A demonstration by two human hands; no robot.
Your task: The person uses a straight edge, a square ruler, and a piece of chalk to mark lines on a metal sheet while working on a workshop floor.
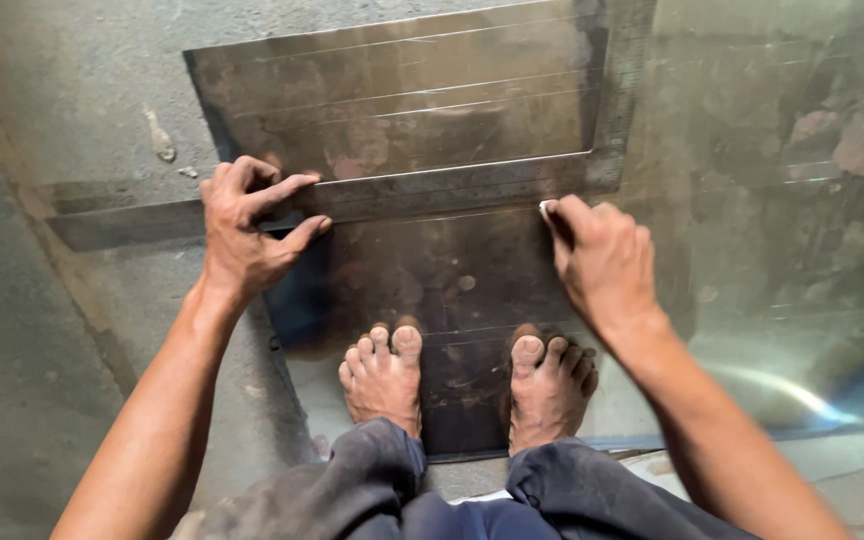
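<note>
A dark metal sheet (402, 90) lies flat on the floor, with faint straight lines drawn across it. An L-shaped steel square (452, 187) rests on the sheet, its long arm running left to right. My left hand (244, 228) presses down on the long arm near the sheet's left edge, fingers spread. My right hand (600, 255) grips a small white marking piece (546, 208) with its tip touching the sheet just below the square. My two bare feet (384, 372) stand on the sheet's near end.
A larger shiny metal sheet (802, 250) lies under the dark one and spreads to the right. Rough concrete floor (32, 330) runs along the left. The square's short arm (622, 70) runs away from me at the upper right.
</note>
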